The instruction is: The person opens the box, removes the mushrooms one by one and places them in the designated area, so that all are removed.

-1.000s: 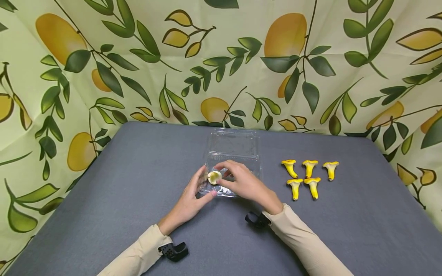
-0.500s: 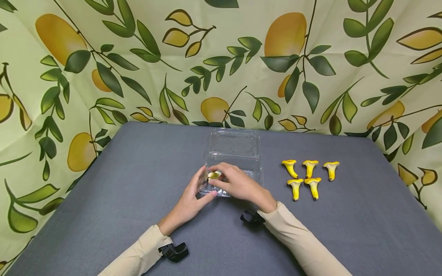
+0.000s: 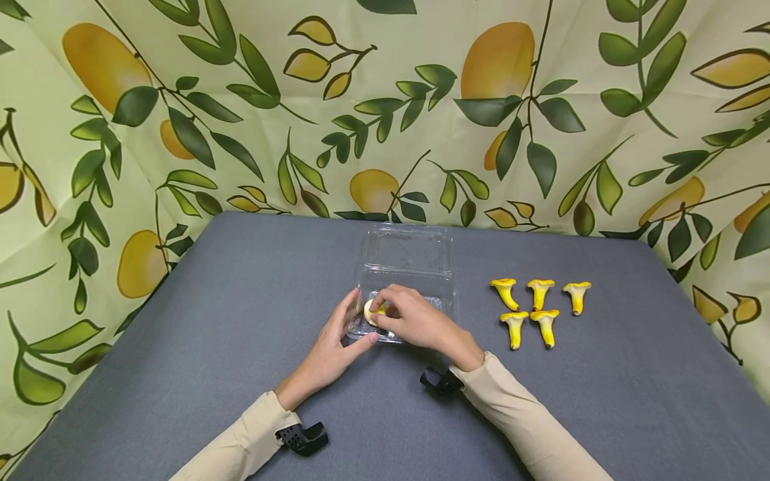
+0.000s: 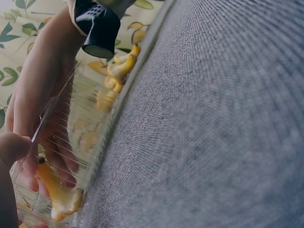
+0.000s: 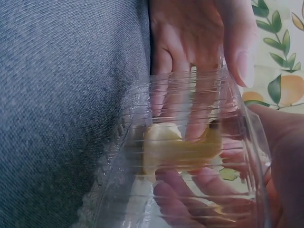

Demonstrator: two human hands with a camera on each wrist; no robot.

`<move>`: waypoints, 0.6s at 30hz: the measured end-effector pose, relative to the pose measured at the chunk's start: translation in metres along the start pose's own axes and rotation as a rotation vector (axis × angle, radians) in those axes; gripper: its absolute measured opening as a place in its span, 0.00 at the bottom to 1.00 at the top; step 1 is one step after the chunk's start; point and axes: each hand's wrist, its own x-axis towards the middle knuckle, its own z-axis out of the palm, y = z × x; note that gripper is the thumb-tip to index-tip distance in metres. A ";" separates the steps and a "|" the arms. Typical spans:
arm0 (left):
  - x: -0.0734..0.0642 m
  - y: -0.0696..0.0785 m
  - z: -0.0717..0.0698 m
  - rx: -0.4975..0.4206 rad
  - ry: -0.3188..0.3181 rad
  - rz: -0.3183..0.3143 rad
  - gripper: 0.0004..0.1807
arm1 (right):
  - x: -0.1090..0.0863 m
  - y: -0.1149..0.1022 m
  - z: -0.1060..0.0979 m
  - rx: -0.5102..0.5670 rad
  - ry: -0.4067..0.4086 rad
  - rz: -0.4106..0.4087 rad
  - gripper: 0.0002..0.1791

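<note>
No text, label, brand, number or sign can be read in any of the views.

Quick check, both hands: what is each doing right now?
Left hand: open, fingers straight against the clear container.
Right hand: pinching a yellow mushroom inside it.

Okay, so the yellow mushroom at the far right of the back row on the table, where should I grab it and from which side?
Pinch that mushroom by its narrow stem, coming from above on the near side. It lies flat on the gray table, flared cap away from you and stem toward you, with open cloth to its right. The stem is likely easier to close two fingers on than the wide cap.
</note>
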 end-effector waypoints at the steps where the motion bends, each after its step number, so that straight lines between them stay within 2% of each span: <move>1: 0.000 0.000 0.000 -0.002 0.000 0.000 0.45 | 0.000 0.000 0.000 -0.008 0.006 -0.002 0.08; 6: 0.000 0.000 0.001 -0.014 0.006 -0.008 0.45 | -0.002 0.001 -0.003 -0.053 0.029 0.012 0.12; 12: 0.000 -0.001 0.001 -0.017 0.012 -0.020 0.46 | -0.003 0.002 -0.008 -0.078 0.028 0.073 0.17; 18: 0.000 -0.001 0.001 -0.012 0.014 -0.020 0.46 | -0.004 0.003 -0.013 -0.114 0.006 0.135 0.26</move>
